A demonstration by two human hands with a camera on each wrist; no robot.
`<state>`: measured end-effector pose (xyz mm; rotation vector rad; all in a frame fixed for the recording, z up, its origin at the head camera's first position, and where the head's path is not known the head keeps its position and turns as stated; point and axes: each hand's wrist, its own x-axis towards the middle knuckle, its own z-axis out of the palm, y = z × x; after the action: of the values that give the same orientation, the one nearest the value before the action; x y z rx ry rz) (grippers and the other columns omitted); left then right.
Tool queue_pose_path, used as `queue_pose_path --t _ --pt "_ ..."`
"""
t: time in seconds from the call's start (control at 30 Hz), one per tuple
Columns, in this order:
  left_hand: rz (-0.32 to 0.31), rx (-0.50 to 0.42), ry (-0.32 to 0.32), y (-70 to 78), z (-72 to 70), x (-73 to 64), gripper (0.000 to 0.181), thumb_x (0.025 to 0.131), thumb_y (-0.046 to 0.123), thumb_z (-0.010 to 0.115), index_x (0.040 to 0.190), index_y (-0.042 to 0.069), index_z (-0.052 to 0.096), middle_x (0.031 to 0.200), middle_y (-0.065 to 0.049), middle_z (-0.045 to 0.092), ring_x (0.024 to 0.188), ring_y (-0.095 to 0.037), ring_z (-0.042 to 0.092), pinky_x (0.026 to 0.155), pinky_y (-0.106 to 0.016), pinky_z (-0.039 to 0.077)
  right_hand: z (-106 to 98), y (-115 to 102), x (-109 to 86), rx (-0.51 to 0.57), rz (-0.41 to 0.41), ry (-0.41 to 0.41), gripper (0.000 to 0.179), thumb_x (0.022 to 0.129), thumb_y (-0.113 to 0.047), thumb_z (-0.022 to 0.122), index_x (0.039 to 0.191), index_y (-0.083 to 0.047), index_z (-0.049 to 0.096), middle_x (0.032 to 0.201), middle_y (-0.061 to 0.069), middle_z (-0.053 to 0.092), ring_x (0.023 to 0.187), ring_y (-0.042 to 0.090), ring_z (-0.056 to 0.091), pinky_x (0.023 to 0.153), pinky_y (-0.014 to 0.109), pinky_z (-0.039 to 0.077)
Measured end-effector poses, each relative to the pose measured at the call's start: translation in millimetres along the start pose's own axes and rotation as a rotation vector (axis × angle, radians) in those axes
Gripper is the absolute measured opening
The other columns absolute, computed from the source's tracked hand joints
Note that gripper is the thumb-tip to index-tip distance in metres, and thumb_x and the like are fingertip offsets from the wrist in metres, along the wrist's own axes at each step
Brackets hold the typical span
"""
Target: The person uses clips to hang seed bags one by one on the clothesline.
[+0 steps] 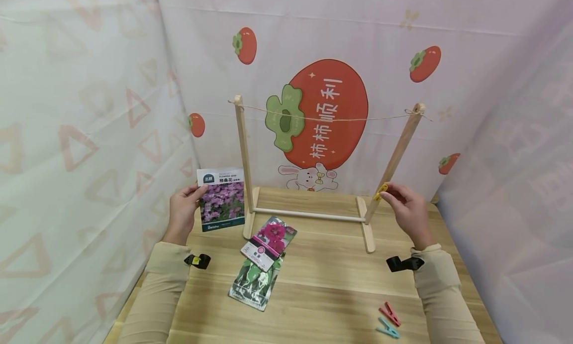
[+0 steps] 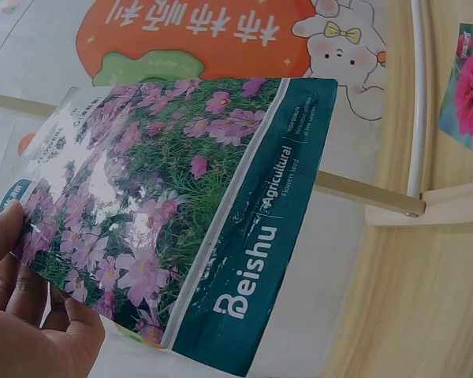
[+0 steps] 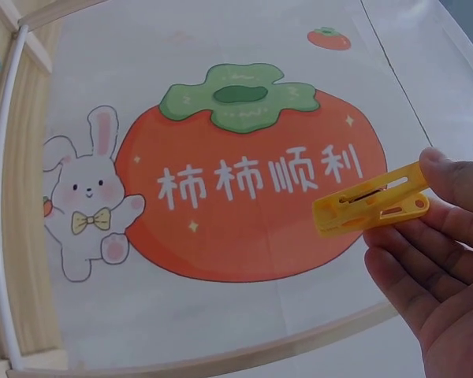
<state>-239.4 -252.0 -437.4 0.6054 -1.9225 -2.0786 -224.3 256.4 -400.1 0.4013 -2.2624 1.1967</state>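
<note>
At the left, my left hand (image 1: 182, 212) pinches the side edge of a flower seed packet (image 1: 222, 199) with purple blossoms, held upright beside the wooden rack's left post. In the left wrist view the packet (image 2: 165, 213) shows its green band, with the thumb on its front and fingers behind. My right hand (image 1: 409, 212) pinches a yellow clothespin (image 1: 381, 191) near the right post. Seen from the right wrist, the clothespin (image 3: 370, 203) sits between thumb and fingers, its tip pointing away from the hand. A thin string (image 1: 322, 119) spans the tops of the two posts.
The wooden rack (image 1: 309, 214) stands at the back of the table. Before it, a pink-flower packet (image 1: 264, 249) overlaps a green vegetable packet (image 1: 252, 286). A red clothespin (image 1: 390, 314) and a blue clothespin (image 1: 388, 328) lie at front right. Printed cloth walls enclose the table.
</note>
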Motion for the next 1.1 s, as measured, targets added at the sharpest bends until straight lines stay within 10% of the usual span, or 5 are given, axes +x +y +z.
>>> queue_pose_path --t 0.73,1.1 --pt "0.042 -0.039 -0.093 37.7 20.5 -4.7 0.008 0.089 0.02 0.073 0.083 0.017 0.068 0.076 0.012 0.061 0.075 -0.005 0.049 0.065 -0.018 0.044 -3 -30 48.8 0.098 0.05 -0.051 0.028 0.088 -0.011 0.072 0.114 0.002 0.069 0.092 -0.02 0.065 0.081 -0.01 0.061 0.072 0.006 0.048" --pt "0.091 -0.05 -0.117 49.7 34.1 -4.0 0.011 0.086 0.022 0.075 0.087 0.013 0.069 0.078 0.01 0.067 0.074 -0.006 0.054 0.066 -0.018 0.045 5 -44 68.5 0.242 0.09 -0.048 0.033 0.088 -0.011 0.073 0.115 0.005 0.068 0.093 -0.02 0.067 0.083 -0.005 0.064 0.074 0.009 0.051"
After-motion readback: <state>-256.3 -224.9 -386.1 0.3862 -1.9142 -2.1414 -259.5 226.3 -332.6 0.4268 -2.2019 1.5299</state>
